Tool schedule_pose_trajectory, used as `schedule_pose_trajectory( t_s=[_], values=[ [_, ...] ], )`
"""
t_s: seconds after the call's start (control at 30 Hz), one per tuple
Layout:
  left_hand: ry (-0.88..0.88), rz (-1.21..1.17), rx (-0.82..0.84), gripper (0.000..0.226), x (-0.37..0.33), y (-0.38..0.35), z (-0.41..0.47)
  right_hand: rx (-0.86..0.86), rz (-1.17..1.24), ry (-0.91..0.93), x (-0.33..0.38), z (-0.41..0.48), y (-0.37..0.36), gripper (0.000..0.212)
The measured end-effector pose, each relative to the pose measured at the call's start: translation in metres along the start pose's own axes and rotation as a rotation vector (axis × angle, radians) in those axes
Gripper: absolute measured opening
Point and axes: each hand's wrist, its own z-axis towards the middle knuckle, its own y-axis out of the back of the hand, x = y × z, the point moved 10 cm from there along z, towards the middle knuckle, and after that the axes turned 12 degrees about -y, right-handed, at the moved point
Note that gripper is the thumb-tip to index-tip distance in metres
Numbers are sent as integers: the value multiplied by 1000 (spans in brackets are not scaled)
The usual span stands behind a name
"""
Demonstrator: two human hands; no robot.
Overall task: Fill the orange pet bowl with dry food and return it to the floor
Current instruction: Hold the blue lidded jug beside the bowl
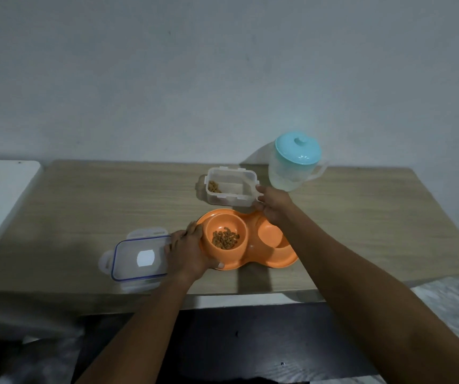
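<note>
My left grip (192,253) clamped on orange bowl (271,260), its long side running left to right, right grip (274,207) pinching food box (228,200)

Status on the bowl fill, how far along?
Done: brown kibble sits in one well of the orange plastic double bowl. In hand: left hand grips the bowl's rim; right hand holds the clear plastic container, nearly empty. Left: bowl is on the wooden table, not the floor.

no legible text, labels or numbers
</note>
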Motion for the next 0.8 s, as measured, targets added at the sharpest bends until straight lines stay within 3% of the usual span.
schedule_pose_trajectory(
  t_s=[0.1,0.17,0.27,0.37,0.5,0.6,0.8],
  values=[
    [19,-2,31,109,-3,3,2,-128,-25,99,12,1,36,6],
    [58,-41,39,112,-3,5,4,-269,-38,180,25,-4,65,9],
    [111,-49,35,138,-15,7,9,-434,1,297,55,-23,98,15],
    [101,20,1,144,-38,9,18,-499,-48,407,96,-33,113,29],
    [99,89,51,129,-59,0,37,-454,-253,402,135,-13,116,52],
    [159,32,70,127,-61,-8,44,-322,-351,337,144,12,115,56],
    [243,57,93,133,-59,-13,49,-74,-266,234,136,35,118,67]
  ],
)
